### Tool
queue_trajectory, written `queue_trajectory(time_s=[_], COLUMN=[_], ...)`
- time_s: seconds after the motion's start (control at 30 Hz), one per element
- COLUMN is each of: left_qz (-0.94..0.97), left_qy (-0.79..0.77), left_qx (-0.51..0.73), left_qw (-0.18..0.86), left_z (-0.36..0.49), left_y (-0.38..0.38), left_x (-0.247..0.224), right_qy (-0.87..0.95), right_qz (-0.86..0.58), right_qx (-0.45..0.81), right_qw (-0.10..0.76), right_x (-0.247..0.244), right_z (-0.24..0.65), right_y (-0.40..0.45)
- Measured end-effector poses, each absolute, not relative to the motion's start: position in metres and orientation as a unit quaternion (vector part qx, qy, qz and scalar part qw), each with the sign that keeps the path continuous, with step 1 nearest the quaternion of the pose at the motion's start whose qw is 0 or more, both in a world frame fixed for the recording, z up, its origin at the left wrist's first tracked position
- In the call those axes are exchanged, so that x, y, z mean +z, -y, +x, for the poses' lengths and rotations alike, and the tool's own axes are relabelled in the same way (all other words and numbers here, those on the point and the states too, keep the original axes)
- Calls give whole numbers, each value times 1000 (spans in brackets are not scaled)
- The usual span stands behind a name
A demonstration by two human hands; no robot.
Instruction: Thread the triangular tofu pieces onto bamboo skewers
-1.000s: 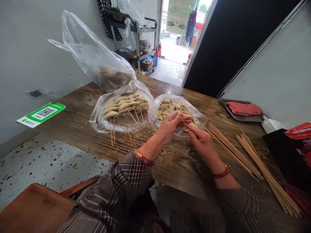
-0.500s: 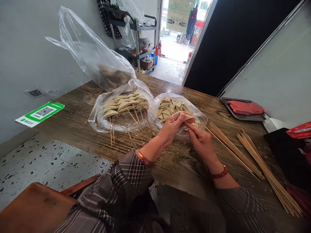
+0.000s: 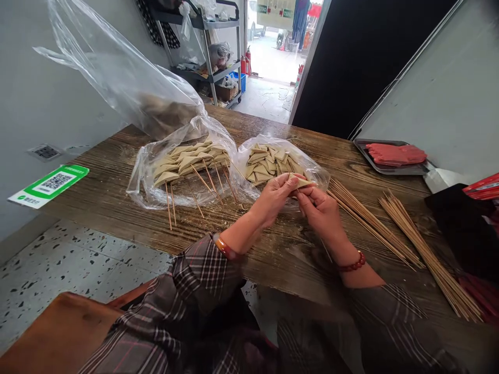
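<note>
Near the middle of the table, my left hand [image 3: 277, 195] is closed on a pale folded triangle [image 3: 299, 182]. My right hand [image 3: 319, 208] pinches a thin wooden skewer at the triangle's lower edge; the skewer runs down beneath the palm. Behind my hands lies an open plastic bag of loose triangles [image 3: 268, 163]. To its left, another plastic bag [image 3: 136, 179] holds stacked triangles [image 3: 187, 158] with several skewers [image 3: 169, 206] sticking out toward me. Bare skewers [image 3: 370, 223] lie in a bundle right of my right hand.
A second skewer bundle [image 3: 429, 254] lies further right. A black tray [image 3: 384, 169] with a pink-red packet [image 3: 395, 154] stands at the back right. A green-and-white code card [image 3: 50, 184] is at the left edge. A shelf cart [image 3: 210, 78] stands behind the table.
The view has shifted, so the table's things sit slightly further left and higher. My right hand's fingers have come closer under the triangle, and both hands remain together.
</note>
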State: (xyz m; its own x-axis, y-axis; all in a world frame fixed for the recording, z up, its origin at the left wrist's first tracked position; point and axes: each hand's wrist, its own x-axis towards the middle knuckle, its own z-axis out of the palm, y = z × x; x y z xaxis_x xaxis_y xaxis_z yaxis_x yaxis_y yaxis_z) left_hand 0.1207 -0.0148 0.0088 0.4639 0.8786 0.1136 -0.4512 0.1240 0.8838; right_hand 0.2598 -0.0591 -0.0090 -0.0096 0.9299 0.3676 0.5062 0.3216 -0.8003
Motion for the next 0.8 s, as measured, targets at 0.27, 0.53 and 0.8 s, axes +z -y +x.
queue_trajectory(time_s=[0.27, 0.53, 0.8], left_qz=[456, 522, 784], left_qy=[-236, -295, -394], left_qx=[475, 469, 370], left_qw=[715, 648, 305], left_z=[122, 130, 137], left_y=[10, 3, -4], left_x=[13, 4, -11], right_qy=[661, 622, 534], right_qz=[-534, -548, -556], right_qx=[229, 205, 182], right_qw=[475, 520, 610], right_x=[-1, 2, -1], right_z=[262, 278, 295], right_y=[57, 51, 41])
